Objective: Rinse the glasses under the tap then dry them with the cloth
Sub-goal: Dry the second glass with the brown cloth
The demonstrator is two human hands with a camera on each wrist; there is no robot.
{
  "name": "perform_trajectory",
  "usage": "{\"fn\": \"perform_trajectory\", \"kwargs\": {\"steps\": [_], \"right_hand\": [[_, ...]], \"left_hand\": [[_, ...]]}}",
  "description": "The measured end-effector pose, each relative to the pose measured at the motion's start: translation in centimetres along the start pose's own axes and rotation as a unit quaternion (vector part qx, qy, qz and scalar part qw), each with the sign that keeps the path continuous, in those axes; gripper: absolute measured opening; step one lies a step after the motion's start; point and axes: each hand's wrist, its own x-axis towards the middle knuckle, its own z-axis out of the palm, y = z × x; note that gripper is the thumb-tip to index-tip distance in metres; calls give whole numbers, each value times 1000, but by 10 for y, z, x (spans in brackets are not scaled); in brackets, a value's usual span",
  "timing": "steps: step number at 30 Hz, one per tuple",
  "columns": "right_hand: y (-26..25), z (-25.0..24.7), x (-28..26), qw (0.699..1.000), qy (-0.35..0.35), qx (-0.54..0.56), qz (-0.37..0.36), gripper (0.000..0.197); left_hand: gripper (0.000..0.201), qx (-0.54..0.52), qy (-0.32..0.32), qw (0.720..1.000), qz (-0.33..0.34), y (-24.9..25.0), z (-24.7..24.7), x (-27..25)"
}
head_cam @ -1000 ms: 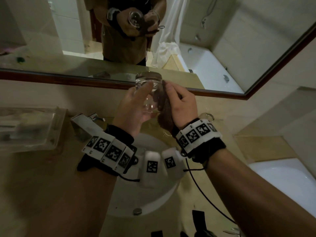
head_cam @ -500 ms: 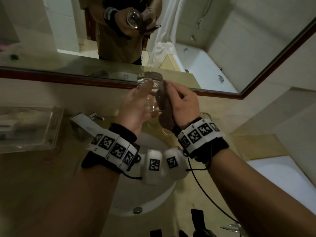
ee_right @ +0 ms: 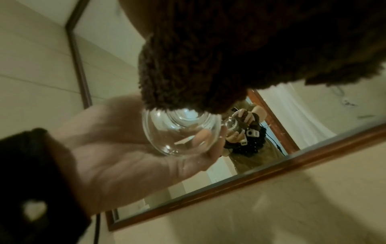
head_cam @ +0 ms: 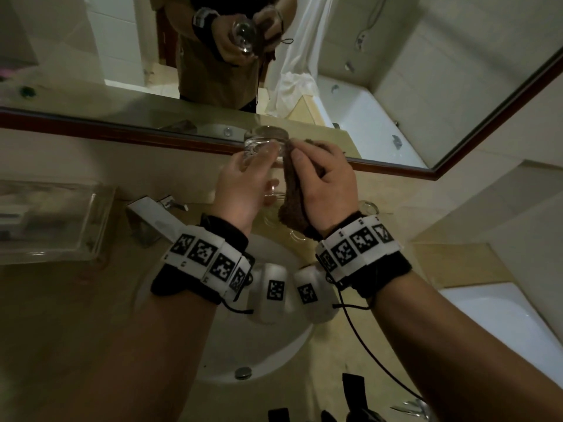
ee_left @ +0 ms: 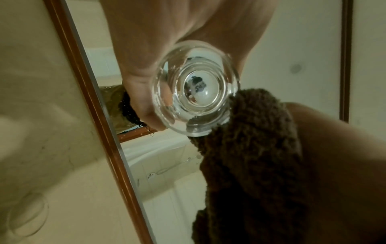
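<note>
The glass (head_cam: pixel 264 153), raised before the mirror (head_cam: pixel 396 86) over the basin (head_cam: pixel 274 345), sits curled in the left hand (head_cam: pixel 240 190); the right hand (head_cam: pixel 323 184), clutching the brown cloth (head_cam: pixel 292 202), has shifted along its side, so drying continues.

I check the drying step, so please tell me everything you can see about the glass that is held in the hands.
The glass is clear, round and short, with a thick base. The left hand grips it above the sink, in front of the mirror, its base turned up and away. Small drops cling to it. The brown cloth, held by the right hand, presses against its side.
</note>
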Motion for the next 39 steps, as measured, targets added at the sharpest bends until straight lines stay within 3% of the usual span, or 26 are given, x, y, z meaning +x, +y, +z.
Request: {"fn": "perform_trajectory", "kwargs": {"steps": [3, 7, 10, 17, 22, 24, 26, 29, 31, 35, 39], "right_hand": [[-2, 1, 3, 999, 20, -8, -35, 25], [6, 2, 11, 998, 10, 65, 25, 25], [15, 4, 12, 995, 8, 78, 54, 26], [29, 11, 7, 995, 0, 65, 72, 33], [24, 10, 4, 1000, -23, 21, 1, 35], [21, 10, 3, 999, -17, 17, -28, 36], [19, 10, 6, 999, -1, 47, -8, 34], [22, 9, 11, 989, 3, 129, 66, 24], [23, 9, 13, 987, 4, 140, 81, 23], [14, 9, 10, 998, -3, 63, 11, 31], [14, 10, 6, 999, -1, 3, -48, 31]], "left_hand": [[47, -33, -25, 999, -12, 1, -2, 0], [47, -78, -92, 993, -16, -1, -8, -2], [55, -46, -61, 997, -24, -3, -5, -3], [52, 92, -35, 994, 51, -12, -2, -1], [65, 96, 7, 992, 75, -12, -5, 4], [56, 83, -4, 994, 73, -9, -6, 5], [32, 67, -30, 993, 88, -4, -6, 3], [29, 24, -80, 992, 94, 0, -3, -1], [28, 24, -74, 993, 90, -1, -3, 0], [28, 41, -16, 995, 90, -3, -2, 6], [22, -10, -38, 998, 57, -4, -5, 4]]}}
